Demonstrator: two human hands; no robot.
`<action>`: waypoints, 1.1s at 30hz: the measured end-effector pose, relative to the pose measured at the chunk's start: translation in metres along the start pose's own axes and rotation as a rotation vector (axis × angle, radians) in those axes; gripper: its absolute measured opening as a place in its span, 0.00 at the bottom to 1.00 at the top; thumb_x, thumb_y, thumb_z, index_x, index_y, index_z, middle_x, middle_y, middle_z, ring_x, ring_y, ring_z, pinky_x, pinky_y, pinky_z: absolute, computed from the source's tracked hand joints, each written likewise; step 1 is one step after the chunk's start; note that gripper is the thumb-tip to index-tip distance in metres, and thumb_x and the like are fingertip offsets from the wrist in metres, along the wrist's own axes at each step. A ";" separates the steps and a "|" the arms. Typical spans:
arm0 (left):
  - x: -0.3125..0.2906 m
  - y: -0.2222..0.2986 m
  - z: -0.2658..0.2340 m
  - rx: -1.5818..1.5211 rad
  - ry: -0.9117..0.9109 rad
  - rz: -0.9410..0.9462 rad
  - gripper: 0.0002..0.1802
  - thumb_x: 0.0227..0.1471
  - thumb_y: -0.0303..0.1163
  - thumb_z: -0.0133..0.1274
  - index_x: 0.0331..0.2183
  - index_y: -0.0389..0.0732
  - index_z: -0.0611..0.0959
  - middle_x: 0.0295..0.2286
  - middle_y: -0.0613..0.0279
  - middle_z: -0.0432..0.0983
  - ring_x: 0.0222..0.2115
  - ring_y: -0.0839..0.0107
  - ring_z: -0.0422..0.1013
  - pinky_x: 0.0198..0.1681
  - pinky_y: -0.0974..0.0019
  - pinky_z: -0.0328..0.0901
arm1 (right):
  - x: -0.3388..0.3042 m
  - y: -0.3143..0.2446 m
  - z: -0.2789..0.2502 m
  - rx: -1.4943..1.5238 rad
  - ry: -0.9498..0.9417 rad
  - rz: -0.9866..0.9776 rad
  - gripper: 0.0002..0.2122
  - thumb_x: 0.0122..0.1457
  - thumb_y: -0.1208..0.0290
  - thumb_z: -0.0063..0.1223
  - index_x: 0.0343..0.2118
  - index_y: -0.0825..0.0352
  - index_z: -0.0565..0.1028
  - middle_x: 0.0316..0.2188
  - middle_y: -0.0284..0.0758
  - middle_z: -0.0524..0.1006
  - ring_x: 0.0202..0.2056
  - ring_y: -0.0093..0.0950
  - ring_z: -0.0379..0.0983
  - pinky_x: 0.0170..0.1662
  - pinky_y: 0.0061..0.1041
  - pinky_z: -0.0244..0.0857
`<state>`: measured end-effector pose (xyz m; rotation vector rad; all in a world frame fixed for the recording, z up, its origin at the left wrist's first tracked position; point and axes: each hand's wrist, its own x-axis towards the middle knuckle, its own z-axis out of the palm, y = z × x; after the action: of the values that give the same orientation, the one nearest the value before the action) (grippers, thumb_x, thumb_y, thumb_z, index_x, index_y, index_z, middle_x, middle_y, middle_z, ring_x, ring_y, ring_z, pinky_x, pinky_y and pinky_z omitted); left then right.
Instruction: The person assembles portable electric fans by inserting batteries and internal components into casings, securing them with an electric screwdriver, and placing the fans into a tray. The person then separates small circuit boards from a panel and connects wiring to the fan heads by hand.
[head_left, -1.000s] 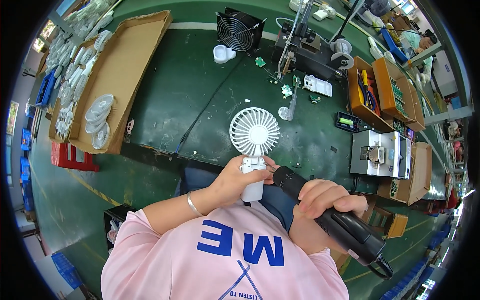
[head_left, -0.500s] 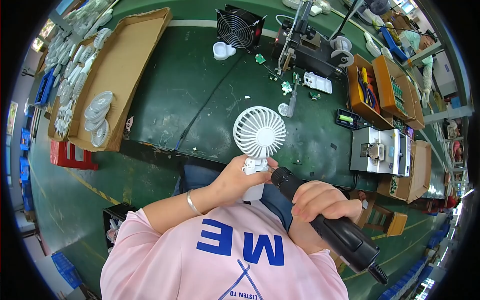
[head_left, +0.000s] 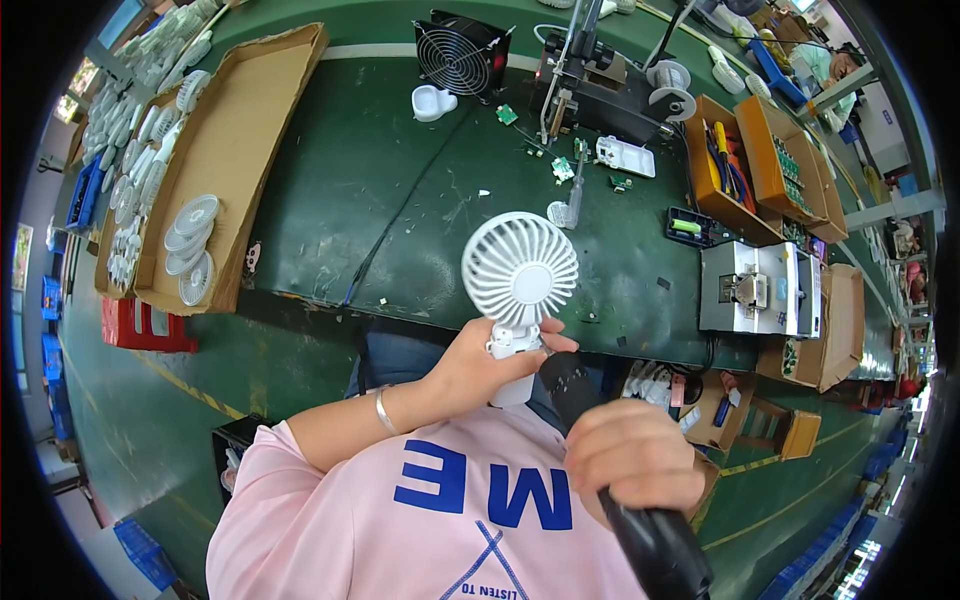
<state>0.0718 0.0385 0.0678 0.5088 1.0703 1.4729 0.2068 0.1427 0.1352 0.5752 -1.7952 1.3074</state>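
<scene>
A white handheld fan (head_left: 520, 265) with a round slatted head stands upright before me, past the table's near edge. My left hand (head_left: 484, 362) is closed round its handle just below the head. My right hand (head_left: 636, 455) grips a black power screwdriver (head_left: 575, 385), its fingers wrapped round the body. The screwdriver's front end points up at the neck of the fan, beside my left fingertips. Its bit tip is hidden there, so I cannot tell whether it touches a screw.
On the green table (head_left: 330, 200) lie a small screwdriver (head_left: 576, 190), a white casing (head_left: 625, 157) and green circuit boards. A black cooling fan (head_left: 462, 55) and soldering stand (head_left: 600, 90) stand behind. Left is a cardboard tray (head_left: 225, 150) of fan grilles; right, a grey-white device (head_left: 755, 290).
My right hand and the screwdriver's rear end have swung down and toward me, so the tool points more steeply upward. My left hand still holds the fan, now slightly tilted.
</scene>
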 end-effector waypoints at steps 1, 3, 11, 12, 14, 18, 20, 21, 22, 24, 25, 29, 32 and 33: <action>0.002 -0.003 -0.002 0.014 -0.037 0.018 0.19 0.53 0.25 0.48 0.47 0.30 0.70 0.41 0.51 0.75 0.41 0.69 0.73 0.48 0.67 0.66 | -0.006 0.006 0.005 -0.002 0.127 -0.012 0.07 0.57 0.72 0.46 0.32 0.68 0.62 0.19 0.42 0.74 0.18 0.35 0.72 0.21 0.33 0.69; 0.006 -0.009 -0.007 -0.031 -0.005 -0.022 0.18 0.53 0.26 0.48 0.46 0.31 0.70 0.41 0.51 0.76 0.41 0.69 0.73 0.47 0.67 0.66 | -0.008 0.007 0.001 0.034 0.146 -0.048 0.09 0.57 0.69 0.46 0.32 0.68 0.61 0.20 0.42 0.73 0.18 0.35 0.71 0.20 0.33 0.68; 0.005 -0.003 0.001 -0.065 0.001 -0.145 0.16 0.54 0.26 0.50 0.45 0.31 0.73 0.38 0.55 0.77 0.40 0.73 0.72 0.45 0.71 0.66 | -0.008 0.006 0.015 0.115 0.195 0.033 0.12 0.60 0.63 0.42 0.34 0.68 0.62 0.22 0.44 0.74 0.20 0.36 0.72 0.23 0.33 0.69; 0.005 -0.006 0.000 -0.068 0.008 -0.141 0.16 0.54 0.26 0.50 0.45 0.31 0.73 0.38 0.55 0.77 0.40 0.73 0.72 0.45 0.71 0.66 | -0.008 0.007 0.012 0.122 0.190 0.034 0.12 0.60 0.63 0.42 0.34 0.68 0.62 0.22 0.44 0.74 0.20 0.36 0.72 0.23 0.33 0.69; 0.003 -0.010 -0.003 -0.038 0.015 -0.117 0.15 0.54 0.25 0.49 0.45 0.32 0.73 0.38 0.56 0.77 0.39 0.74 0.72 0.44 0.71 0.66 | -0.005 0.007 0.004 0.154 0.043 0.077 0.12 0.60 0.63 0.43 0.34 0.68 0.62 0.22 0.44 0.74 0.20 0.36 0.72 0.22 0.33 0.69; 0.002 -0.010 -0.002 0.019 0.018 -0.097 0.15 0.53 0.25 0.51 0.44 0.32 0.74 0.37 0.58 0.77 0.38 0.75 0.71 0.42 0.71 0.67 | -0.006 0.004 0.007 0.207 0.097 0.122 0.13 0.49 0.81 0.56 0.34 0.70 0.63 0.23 0.43 0.75 0.21 0.37 0.74 0.26 0.39 0.71; 0.003 -0.013 -0.004 0.083 0.019 -0.081 0.15 0.52 0.25 0.52 0.43 0.32 0.75 0.36 0.58 0.77 0.36 0.75 0.71 0.41 0.71 0.67 | -0.008 0.009 0.010 0.208 0.185 0.057 0.12 0.49 0.80 0.56 0.33 0.69 0.63 0.20 0.42 0.74 0.19 0.36 0.73 0.24 0.37 0.71; 0.005 -0.012 -0.005 0.080 0.018 -0.079 0.15 0.52 0.25 0.52 0.43 0.32 0.75 0.36 0.58 0.77 0.36 0.75 0.71 0.41 0.71 0.67 | -0.007 0.010 0.011 0.207 0.181 0.058 0.12 0.49 0.80 0.56 0.33 0.69 0.63 0.20 0.42 0.74 0.19 0.36 0.73 0.24 0.37 0.71; 0.005 -0.012 -0.006 0.130 0.028 -0.073 0.15 0.52 0.24 0.52 0.43 0.33 0.75 0.36 0.58 0.77 0.36 0.76 0.71 0.41 0.71 0.67 | -0.006 0.011 0.011 0.199 0.183 0.058 0.12 0.50 0.80 0.55 0.33 0.69 0.63 0.20 0.42 0.74 0.19 0.35 0.73 0.23 0.36 0.71; 0.006 -0.011 -0.008 0.179 0.040 -0.063 0.16 0.51 0.24 0.52 0.43 0.33 0.75 0.35 0.59 0.77 0.36 0.76 0.71 0.40 0.71 0.66 | -0.002 0.014 0.012 0.193 0.181 0.055 0.12 0.50 0.80 0.55 0.32 0.69 0.62 0.19 0.42 0.74 0.18 0.35 0.73 0.23 0.36 0.71; 0.005 -0.012 -0.010 0.204 0.048 -0.024 0.15 0.50 0.23 0.52 0.43 0.33 0.76 0.35 0.59 0.77 0.35 0.76 0.71 0.39 0.71 0.67 | -0.001 0.015 0.013 0.186 0.173 0.059 0.11 0.50 0.80 0.55 0.32 0.69 0.62 0.19 0.42 0.74 0.18 0.35 0.73 0.22 0.35 0.71; 0.004 -0.013 -0.014 0.065 0.007 -0.043 0.14 0.54 0.24 0.47 0.44 0.33 0.74 0.35 0.60 0.78 0.35 0.77 0.71 0.39 0.74 0.66 | 0.001 0.017 0.025 0.106 0.324 0.082 0.12 0.50 0.80 0.55 0.32 0.68 0.62 0.19 0.41 0.73 0.17 0.35 0.72 0.22 0.35 0.69; 0.004 -0.001 -0.027 -0.217 0.182 -0.081 0.19 0.49 0.24 0.52 0.45 0.34 0.71 0.32 0.62 0.73 0.29 0.75 0.70 0.35 0.71 0.67 | 0.005 0.016 0.028 -0.095 0.635 0.108 0.13 0.57 0.63 0.51 0.29 0.64 0.60 0.15 0.37 0.69 0.16 0.31 0.67 0.22 0.32 0.64; 0.006 -0.001 -0.041 -0.269 0.262 -0.010 0.20 0.49 0.24 0.52 0.46 0.34 0.70 0.34 0.61 0.72 0.29 0.74 0.69 0.34 0.71 0.67 | 0.006 0.025 0.028 -0.106 0.831 0.073 0.31 0.51 0.33 0.39 0.31 0.65 0.63 0.13 0.34 0.65 0.14 0.26 0.60 0.20 0.26 0.55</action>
<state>0.0377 0.0310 0.0461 0.1222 1.0521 1.6762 0.1751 0.1264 0.1233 -0.1073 -1.1787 1.2338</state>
